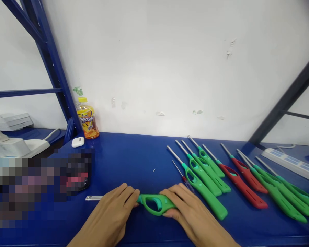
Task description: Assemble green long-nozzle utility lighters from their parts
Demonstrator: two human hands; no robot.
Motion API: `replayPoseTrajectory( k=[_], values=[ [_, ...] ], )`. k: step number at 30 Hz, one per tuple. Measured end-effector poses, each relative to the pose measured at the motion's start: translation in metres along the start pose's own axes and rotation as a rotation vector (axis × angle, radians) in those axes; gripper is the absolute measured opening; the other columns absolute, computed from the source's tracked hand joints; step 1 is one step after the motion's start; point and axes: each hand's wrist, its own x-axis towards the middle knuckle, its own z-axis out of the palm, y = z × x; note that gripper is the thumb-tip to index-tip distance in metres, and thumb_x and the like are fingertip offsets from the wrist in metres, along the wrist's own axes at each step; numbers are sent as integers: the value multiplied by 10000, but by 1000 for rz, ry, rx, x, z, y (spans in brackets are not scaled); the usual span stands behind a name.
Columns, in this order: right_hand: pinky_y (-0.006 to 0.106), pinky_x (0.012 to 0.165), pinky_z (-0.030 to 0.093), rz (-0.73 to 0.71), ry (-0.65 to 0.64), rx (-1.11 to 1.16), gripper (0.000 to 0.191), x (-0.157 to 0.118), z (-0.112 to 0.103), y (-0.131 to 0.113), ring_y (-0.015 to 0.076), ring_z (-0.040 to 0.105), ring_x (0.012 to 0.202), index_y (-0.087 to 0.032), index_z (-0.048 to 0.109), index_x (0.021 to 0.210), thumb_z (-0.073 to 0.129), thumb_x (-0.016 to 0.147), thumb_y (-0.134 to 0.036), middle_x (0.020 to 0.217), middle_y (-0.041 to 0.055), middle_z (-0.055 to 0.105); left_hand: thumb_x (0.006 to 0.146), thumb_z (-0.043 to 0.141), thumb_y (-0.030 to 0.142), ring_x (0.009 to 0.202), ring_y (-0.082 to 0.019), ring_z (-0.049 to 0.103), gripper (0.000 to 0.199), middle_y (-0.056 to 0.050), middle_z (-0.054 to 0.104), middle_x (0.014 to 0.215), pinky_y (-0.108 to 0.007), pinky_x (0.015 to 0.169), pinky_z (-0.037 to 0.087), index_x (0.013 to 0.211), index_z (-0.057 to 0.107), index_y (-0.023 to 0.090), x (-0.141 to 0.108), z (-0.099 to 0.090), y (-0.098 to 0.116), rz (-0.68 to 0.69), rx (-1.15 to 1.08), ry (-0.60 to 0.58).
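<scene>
A green gas lighter (157, 205) with a teal trigger lies crosswise in front of me, its metal tube pointing left. My left hand (115, 209) is closed around the tube near the teal collar, so only the tube's tip shows beyond it. My right hand (184, 209) grips the green handle, and its fingers hide the handle's rear end. Just beyond my right hand rests a screwdriver (184, 180) with a thin shaft and a dark, partly red handle.
Several green lighters (206, 192) and red lighters (243, 185) are spread on the blue table (128, 157) to the right. A power strip (293, 164) lies far right. At the back left stand a drink bottle (87, 120) and a white case (78, 142). A pixelated patch covers the left side.
</scene>
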Motion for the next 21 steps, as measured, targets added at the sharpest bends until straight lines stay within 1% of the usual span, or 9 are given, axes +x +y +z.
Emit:
replayPoseTrajectory(
  k=[3, 5, 8, 10, 12, 15, 18, 21],
  values=[
    [434, 1132, 546, -3, 12, -7, 330, 0, -2, 0, 270, 653, 1289, -267, 609, 1451, 607, 1128, -201, 1360, 59, 689, 889, 404, -73, 788, -209, 819, 446, -15, 832, 909, -321, 782, 691, 1139, 653, 199, 7, -2, 2, -12, -59, 1],
    [428, 1139, 545, -4, 19, -7, 317, 2, -4, -1, 261, 662, 1267, -264, 613, 1437, 614, 1125, -205, 1347, 54, 694, 923, 404, -56, 773, -202, 809, 425, -15, 825, 900, -321, 780, 693, 1139, 660, 203, 7, 0, 3, -24, -69, 13],
    [420, 1146, 547, -15, 31, -11, 304, 3, -5, -2, 251, 682, 1222, -264, 627, 1407, 636, 1111, -190, 1324, 44, 705, 967, 432, -21, 878, -205, 822, 426, -24, 839, 1013, -344, 887, 693, 1238, 671, 206, -3, 6, 2, -31, -41, 37],
    [410, 1137, 555, -30, 48, -22, 314, 3, -4, -2, 255, 693, 1222, -264, 633, 1402, 651, 1101, -178, 1327, 45, 714, 962, 436, -29, 970, -211, 822, 478, -27, 844, 1097, -345, 932, 682, 1310, 667, 203, -12, 10, 0, -23, -8, 53],
    [397, 1117, 570, -40, 60, -27, 317, 3, -4, -1, 263, 701, 1231, -265, 645, 1391, 670, 1089, -171, 1339, 49, 721, 956, 437, -39, 1025, -215, 813, 524, -30, 842, 1147, -340, 952, 671, 1365, 660, 203, -20, 13, -3, -15, 8, 31],
    [398, 1109, 581, -34, 65, -12, 311, 3, -2, 0, 266, 707, 1230, -263, 658, 1389, 671, 1091, -176, 1334, 52, 727, 1007, 487, 26, 1054, -224, 807, 489, -31, 835, 1201, -353, 969, 663, 1422, 650, 226, -26, 15, -6, -12, 3, -56],
    [419, 1122, 583, -7, 63, 18, 338, 2, 1, 0, 261, 702, 1248, -264, 632, 1463, 617, 1128, -217, 1331, 61, 721, 1038, 502, 76, 1034, -235, 814, 454, -26, 832, 1215, -391, 963, 664, 1436, 638, 245, -23, 15, -7, -23, 0, -87],
    [460, 1180, 560, 26, 68, 8, 458, 0, 4, 0, 290, 660, 1360, -277, 570, 1567, 657, 1118, -293, 1427, 76, 693, 1037, 475, 62, 983, -236, 824, 448, -8, 835, 1171, -431, 950, 666, 1408, 630, 259, -16, 13, -4, -74, -30, -59]
  ],
)
